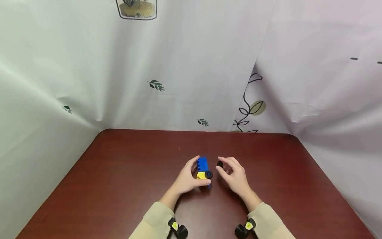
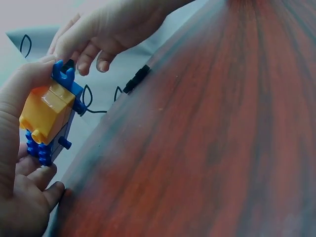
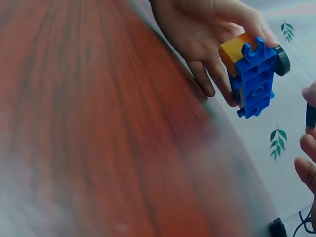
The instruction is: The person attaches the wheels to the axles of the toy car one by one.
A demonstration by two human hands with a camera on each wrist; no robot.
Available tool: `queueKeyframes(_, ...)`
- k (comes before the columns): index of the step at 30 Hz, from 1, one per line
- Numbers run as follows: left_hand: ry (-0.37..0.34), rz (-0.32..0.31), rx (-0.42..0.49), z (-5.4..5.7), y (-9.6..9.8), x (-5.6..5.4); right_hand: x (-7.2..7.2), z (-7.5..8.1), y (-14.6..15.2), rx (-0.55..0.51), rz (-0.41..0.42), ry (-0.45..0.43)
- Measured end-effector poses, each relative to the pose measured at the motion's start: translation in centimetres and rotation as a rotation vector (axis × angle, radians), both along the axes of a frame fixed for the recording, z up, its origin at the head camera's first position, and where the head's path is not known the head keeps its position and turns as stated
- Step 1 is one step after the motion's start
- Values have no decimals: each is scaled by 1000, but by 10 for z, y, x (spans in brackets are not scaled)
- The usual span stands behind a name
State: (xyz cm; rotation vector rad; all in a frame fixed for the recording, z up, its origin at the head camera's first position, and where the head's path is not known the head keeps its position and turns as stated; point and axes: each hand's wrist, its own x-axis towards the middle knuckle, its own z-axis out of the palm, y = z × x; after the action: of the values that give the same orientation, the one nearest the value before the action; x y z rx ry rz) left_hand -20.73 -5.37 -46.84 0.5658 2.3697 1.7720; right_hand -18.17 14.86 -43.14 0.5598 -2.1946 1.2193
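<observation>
My left hand (image 1: 187, 179) holds a small toy car (image 1: 202, 165) made of blue and yellow building bricks, thumb on the near side and fingers on the far side. One black wheel (image 1: 208, 174) sits on its side. In the right wrist view the blue underside of the toy car (image 3: 257, 90) shows, with a hook-shaped end. The left wrist view shows its yellow brick (image 2: 47, 111) and a bare blue axle stub (image 2: 64, 142). Just to the right, apart from the car, my right hand (image 1: 235, 176) pinches a second black wheel (image 1: 220, 164) between thumb and fingertips.
Both hands are above a dark red-brown wooden table (image 1: 134, 186). A pale cloth (image 1: 191, 66) with leaf prints hangs behind and at the sides. Black wrist devices (image 1: 180, 231) are strapped over the sleeves.
</observation>
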Motion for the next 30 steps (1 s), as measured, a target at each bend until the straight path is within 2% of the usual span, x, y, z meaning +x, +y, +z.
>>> queueKeyframes(3,11,-18,-10,0,2,1,0,2,0,3,-1,-23)
queueKeyframes(8,35,-33,-16,9,4,-3,-6,13,1,-51,-7,-98)
queueKeyframes(14,77,-41,-43,22,8,-14,-20,31,-5,-145,69,-197)
queueKeyframes(15,76,-48,-41,27,9,-12,-22,33,-6,-157,80,-207)
queueKeyframes(21,64,-70,15,26,11,-12,-28,33,-11,-260,124,-267)
queueKeyframes(22,66,-68,21,22,11,-14,-28,33,-11,-278,131,-276)
queueKeyframes(24,66,-69,24,24,11,-14,-29,32,-12,-305,139,-288)
queueKeyframes(30,72,-68,1,25,9,-12,-27,28,-14,-300,109,-267)
